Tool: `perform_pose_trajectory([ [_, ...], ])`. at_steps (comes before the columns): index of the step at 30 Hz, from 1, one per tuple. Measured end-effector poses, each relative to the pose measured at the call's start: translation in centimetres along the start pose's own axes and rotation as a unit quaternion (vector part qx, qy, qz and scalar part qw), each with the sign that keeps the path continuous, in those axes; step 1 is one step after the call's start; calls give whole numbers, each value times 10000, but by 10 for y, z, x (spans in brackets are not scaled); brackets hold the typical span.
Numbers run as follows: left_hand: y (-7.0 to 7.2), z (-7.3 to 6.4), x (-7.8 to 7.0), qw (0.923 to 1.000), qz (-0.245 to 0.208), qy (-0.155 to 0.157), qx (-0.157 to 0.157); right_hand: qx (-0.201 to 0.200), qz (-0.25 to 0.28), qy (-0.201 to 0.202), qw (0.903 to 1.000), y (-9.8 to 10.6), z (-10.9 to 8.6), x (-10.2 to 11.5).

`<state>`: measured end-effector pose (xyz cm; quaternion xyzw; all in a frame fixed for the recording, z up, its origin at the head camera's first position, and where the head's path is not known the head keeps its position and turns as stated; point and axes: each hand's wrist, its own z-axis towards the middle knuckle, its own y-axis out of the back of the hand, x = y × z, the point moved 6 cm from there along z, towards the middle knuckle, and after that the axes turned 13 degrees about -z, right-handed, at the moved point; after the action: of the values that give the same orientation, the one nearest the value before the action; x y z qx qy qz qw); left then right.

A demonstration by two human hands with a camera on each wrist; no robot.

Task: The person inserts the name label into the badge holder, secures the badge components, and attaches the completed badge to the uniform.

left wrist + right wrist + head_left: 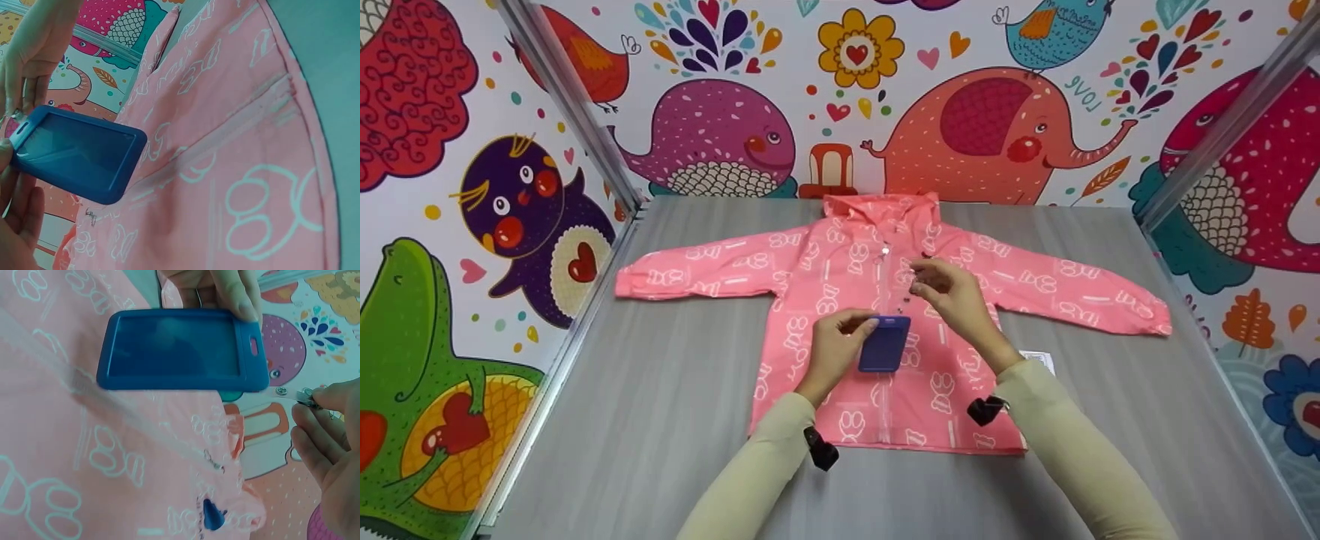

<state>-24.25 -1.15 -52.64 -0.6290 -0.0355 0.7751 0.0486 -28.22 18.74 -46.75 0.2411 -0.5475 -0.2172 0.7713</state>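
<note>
My left hand [840,341] pinches a blue badge holder [885,346] near its slotted end, above the front of a pink jacket [825,300]. The holder has a raised rim and a dark flat window, and its slot [253,346] shows in the right wrist view. Between thumb and fingertips, my right hand [956,296] holds a small metal clip [306,398]. A clear strap with a round snap [281,391] reaches from the clip toward the holder's slotted end. Spread flat with both sleeves out, the jacket has a hood, a front zipper and white outline prints.
The jacket lies on a grey table [675,390]. Beside its right edge, partly behind my right forearm, is a white printed card [1039,362]. Panels with cartoon animals [720,135] enclose the back and sides. Each wrist wears a small black camera [821,450].
</note>
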Motion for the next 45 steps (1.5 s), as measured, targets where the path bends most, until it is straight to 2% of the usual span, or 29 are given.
perform_pose_trajectory([
  [8, 1, 0, 2, 9998, 83, 114, -102, -413, 366, -907, 9943, 3, -6, -41],
  [16, -1, -9, -27, 10000, -3, 11, -88, -442, 1084, -1959, 9736, -4, -19, -80],
  [21, -1, -10, -26, 9999, -22, 39, -133, -508, 1140, -2302, 9651, -10, -24, -96],
  [24, 1, -6, -11, 9999, -34, 56, -137, -531, 1100, -2393, 9632, -12, -24, -100],
  [28, 3, -2, 7, 9999, -84, 28, -53, -483, 797, -2540, 9627, -13, -25, -105],
  [36, 2, -1, 7, 9999, -120, 71, 51, -253, -400, -2629, 9636, -9, -28, -114],
  [41, 3, -1, 9, 9998, -157, 136, -1, -135, -1481, -2445, 9582, -6, -28, -112],
  [45, 3, -1, 10, 9997, -181, 175, -18, -164, -2026, -2292, 9519, -4, -28, -109],
])
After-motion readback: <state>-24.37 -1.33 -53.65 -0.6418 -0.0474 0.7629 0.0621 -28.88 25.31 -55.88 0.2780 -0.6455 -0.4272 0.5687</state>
